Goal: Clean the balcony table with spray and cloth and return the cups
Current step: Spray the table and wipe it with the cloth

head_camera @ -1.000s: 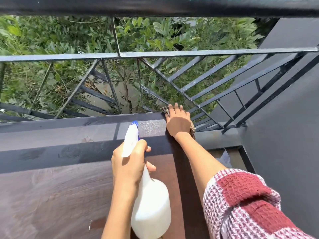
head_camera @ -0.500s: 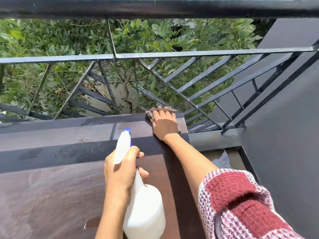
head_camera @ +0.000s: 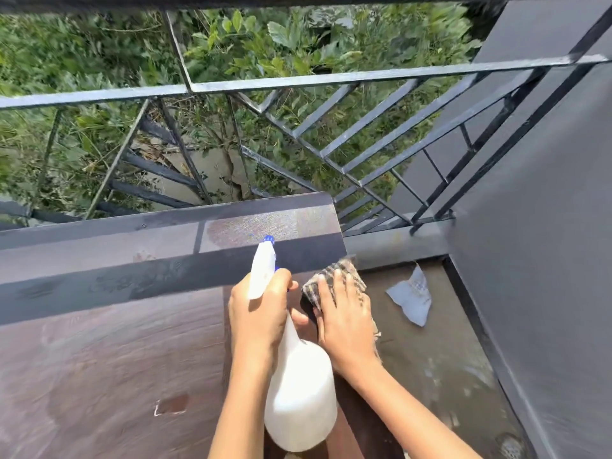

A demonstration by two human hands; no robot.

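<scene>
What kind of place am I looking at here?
Probably a raised outdoor balcony: a dark metal railing fences the edge, green foliage shows through and below it, and a brown table stands beside the rail.

One head-worn camera looks steeply down, close over the table [head_camera: 99, 359], facing the railing [head_camera: 331, 77].

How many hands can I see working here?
2. The left hand grips the spray bottle above the table; the right hand presses the cloth at the table's right edge. No others show.
</scene>
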